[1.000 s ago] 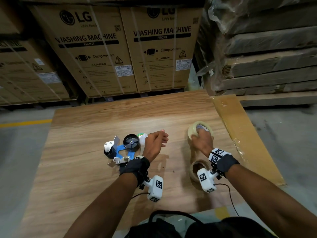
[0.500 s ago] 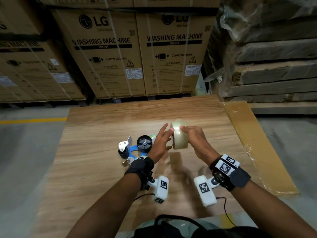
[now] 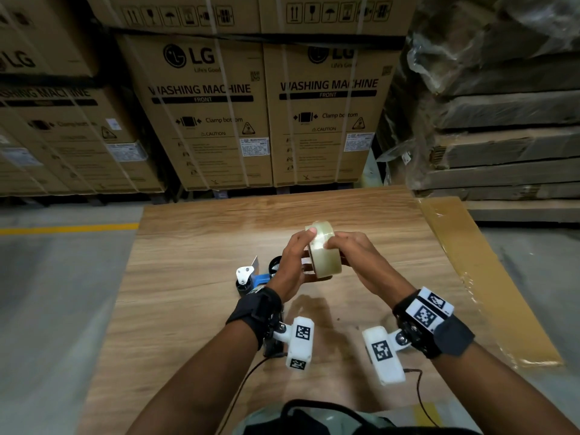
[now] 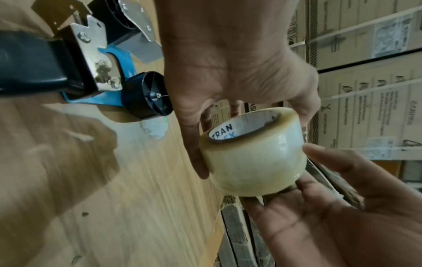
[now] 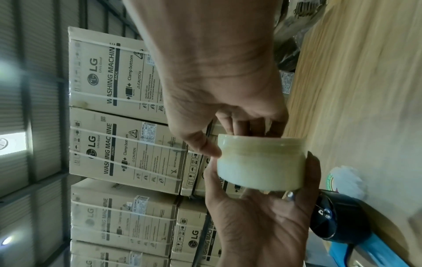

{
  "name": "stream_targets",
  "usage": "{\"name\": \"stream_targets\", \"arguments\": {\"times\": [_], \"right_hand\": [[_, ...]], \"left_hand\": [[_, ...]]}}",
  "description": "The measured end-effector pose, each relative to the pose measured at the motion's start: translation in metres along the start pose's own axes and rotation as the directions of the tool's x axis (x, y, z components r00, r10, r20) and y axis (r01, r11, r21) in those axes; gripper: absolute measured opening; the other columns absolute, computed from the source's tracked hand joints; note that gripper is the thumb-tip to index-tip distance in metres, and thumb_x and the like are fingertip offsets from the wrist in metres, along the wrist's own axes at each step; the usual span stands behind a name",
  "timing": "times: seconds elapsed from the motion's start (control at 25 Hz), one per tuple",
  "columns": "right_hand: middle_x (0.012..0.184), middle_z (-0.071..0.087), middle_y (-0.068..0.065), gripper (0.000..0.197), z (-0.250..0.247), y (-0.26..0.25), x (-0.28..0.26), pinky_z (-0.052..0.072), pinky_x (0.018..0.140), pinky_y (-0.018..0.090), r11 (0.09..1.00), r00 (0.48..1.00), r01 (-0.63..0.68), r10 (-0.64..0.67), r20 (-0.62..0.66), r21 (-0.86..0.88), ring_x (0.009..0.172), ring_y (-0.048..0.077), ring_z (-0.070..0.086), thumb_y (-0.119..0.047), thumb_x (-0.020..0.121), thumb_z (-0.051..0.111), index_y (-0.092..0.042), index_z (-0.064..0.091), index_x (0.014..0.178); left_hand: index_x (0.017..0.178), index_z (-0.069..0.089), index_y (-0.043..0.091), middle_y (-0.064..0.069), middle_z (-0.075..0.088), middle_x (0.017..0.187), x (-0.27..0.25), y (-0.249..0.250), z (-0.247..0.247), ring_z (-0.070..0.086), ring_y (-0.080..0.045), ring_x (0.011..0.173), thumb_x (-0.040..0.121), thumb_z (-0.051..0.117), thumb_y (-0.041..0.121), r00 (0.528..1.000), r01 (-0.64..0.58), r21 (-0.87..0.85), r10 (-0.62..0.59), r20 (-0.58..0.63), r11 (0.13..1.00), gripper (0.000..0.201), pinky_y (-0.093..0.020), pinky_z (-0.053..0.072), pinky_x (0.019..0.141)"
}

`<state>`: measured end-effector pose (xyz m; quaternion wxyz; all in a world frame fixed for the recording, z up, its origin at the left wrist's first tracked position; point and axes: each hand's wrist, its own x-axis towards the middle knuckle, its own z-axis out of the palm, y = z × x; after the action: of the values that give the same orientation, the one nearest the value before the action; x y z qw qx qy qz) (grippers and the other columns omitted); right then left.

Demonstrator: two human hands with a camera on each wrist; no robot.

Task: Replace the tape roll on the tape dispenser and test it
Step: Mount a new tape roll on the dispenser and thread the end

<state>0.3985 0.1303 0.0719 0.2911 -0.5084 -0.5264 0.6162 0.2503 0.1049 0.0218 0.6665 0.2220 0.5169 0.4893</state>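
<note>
A full roll of clear tape (image 3: 323,255) hangs above the wooden table (image 3: 194,324), held between both hands. My left hand (image 3: 301,255) grips its left side, thumb on top and fingers underneath. My right hand (image 3: 343,255) grips the right side, thumb pressed on the outer winding. The left wrist view shows the roll (image 4: 253,157) with a printed white core. In the right wrist view the roll (image 5: 260,162) shows edge-on. The blue tape dispenser (image 3: 251,277) lies on its side on the table just left of my left hand. Its black hub (image 4: 148,97) is bare and its black handle (image 4: 34,65) points toward me.
A crumpled white scrap (image 4: 155,128) lies beside the hub. A brown cardboard strip (image 3: 470,262) runs along the table's right edge. Strapped washing machine cartons (image 3: 204,114) stand behind the table, wrapped flat packs (image 3: 502,136) to the right.
My right hand lifted the tape roll off the table and carried it to the middle. My left hand rose from beside the dispenser and now holds the roll too.
</note>
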Motion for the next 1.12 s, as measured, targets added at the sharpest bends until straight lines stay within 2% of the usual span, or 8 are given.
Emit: {"name": "stream_targets", "arguments": {"times": [0.16, 0.28, 0.44, 0.6, 0.76, 0.88, 1.0, 1.12], "right_hand": [[0.109, 0.080, 0.017, 0.024, 0.003, -0.014, -0.006, 0.059, 0.089, 0.038, 0.997, 0.997, -0.019, 0.013, 0.077, 0.072, 0.100, 0.029, 0.077, -0.019, 0.097, 0.068, -0.003, 0.075, 0.114], [0.105, 0.080, 0.018, 0.026, 0.015, -0.018, -0.004, 0.062, 0.080, 0.035, 0.983, 0.997, -0.048, 0.058, -0.053, 0.179, 0.095, 0.029, 0.078, -0.022, 0.095, 0.072, -0.001, 0.076, 0.111], [0.104, 0.080, 0.014, 0.025, 0.025, -0.015, -0.001, 0.059, 0.068, 0.029, 0.960, 0.990, -0.076, 0.105, -0.095, 0.270, 0.084, 0.020, 0.076, -0.029, 0.097, 0.069, -0.007, 0.077, 0.108], [0.107, 0.079, 0.018, 0.031, 0.025, -0.014, -0.001, 0.059, 0.084, 0.039, 0.976, 0.996, -0.066, 0.076, -0.039, 0.208, 0.095, 0.028, 0.074, -0.028, 0.100, 0.062, -0.004, 0.075, 0.112], [0.074, 0.073, 0.001, 0.017, 0.021, -0.019, -0.007, 0.055, 0.077, 0.028, 0.986, 0.992, -0.057, 0.038, 0.116, 0.156, 0.072, 0.012, 0.070, -0.001, 0.093, 0.060, -0.007, 0.073, 0.102], [0.097, 0.081, 0.008, 0.014, 0.021, -0.019, -0.009, 0.059, 0.080, 0.029, 0.989, 0.996, -0.027, 0.014, 0.089, 0.143, 0.088, 0.020, 0.078, -0.011, 0.098, 0.065, -0.007, 0.075, 0.107], [0.094, 0.081, 0.013, 0.027, 0.022, -0.017, -0.009, 0.056, 0.076, 0.033, 0.986, 0.997, -0.021, 0.034, -0.076, 0.166, 0.086, 0.026, 0.075, -0.026, 0.099, 0.065, -0.003, 0.077, 0.105], [0.103, 0.079, 0.020, 0.033, 0.021, -0.015, -0.008, 0.058, 0.082, 0.041, 0.986, 0.996, -0.021, 0.036, -0.086, 0.166, 0.093, 0.032, 0.075, -0.031, 0.100, 0.063, -0.003, 0.076, 0.110]], "left_hand": [[0.125, 0.064, 0.023, -0.016, 0.068, 0.120, -0.006, 0.015, -0.002, 0.072, -0.036, 0.098, 0.074, 0.066, 0.071, 0.999, 0.030, 0.078, -0.029, -0.015, 0.996, 0.070, -0.050, 0.062, 0.071], [0.136, 0.053, 0.029, -0.012, 0.064, 0.130, -0.008, 0.013, -0.006, 0.069, -0.036, 0.107, 0.077, 0.066, 0.068, 0.999, -0.028, 0.103, 0.026, 0.019, 0.994, 0.071, -0.049, 0.061, 0.073], [0.130, 0.059, 0.033, -0.014, 0.065, 0.127, -0.010, 0.011, -0.012, 0.066, -0.030, 0.103, 0.080, 0.061, 0.051, 0.990, -0.128, 0.073, 0.124, 0.060, 0.989, 0.054, -0.043, 0.055, 0.071], [0.125, 0.060, 0.023, -0.010, 0.065, 0.115, -0.019, 0.023, -0.012, 0.066, -0.025, 0.090, 0.079, 0.061, 0.053, 0.995, -0.096, 0.087, 0.094, 0.022, 0.992, 0.055, -0.041, 0.058, 0.065], [0.117, 0.067, 0.015, -0.012, 0.069, 0.103, -0.021, 0.030, -0.006, 0.069, -0.027, 0.077, 0.091, 0.056, 0.055, 0.995, -0.021, 0.061, 0.027, -0.096, 0.998, 0.050, -0.038, 0.061, 0.059], [0.115, 0.070, 0.017, -0.010, 0.072, 0.100, -0.024, 0.034, -0.003, 0.070, -0.025, 0.081, 0.089, 0.056, 0.062, 0.992, -0.008, 0.098, 0.020, -0.122, 0.995, 0.054, -0.031, 0.058, 0.058], [0.121, 0.063, 0.031, -0.009, 0.066, 0.120, -0.026, 0.029, -0.003, 0.068, -0.028, 0.099, 0.084, 0.063, 0.059, 0.996, -0.076, 0.148, 0.081, -0.027, 0.986, 0.046, -0.038, 0.059, 0.065], [0.129, 0.056, 0.036, -0.005, 0.067, 0.118, -0.030, 0.024, -0.001, 0.068, -0.022, 0.094, 0.089, 0.062, 0.048, 0.983, -0.179, 0.123, 0.174, 0.050, 0.976, 0.042, -0.035, 0.057, 0.059]]}}
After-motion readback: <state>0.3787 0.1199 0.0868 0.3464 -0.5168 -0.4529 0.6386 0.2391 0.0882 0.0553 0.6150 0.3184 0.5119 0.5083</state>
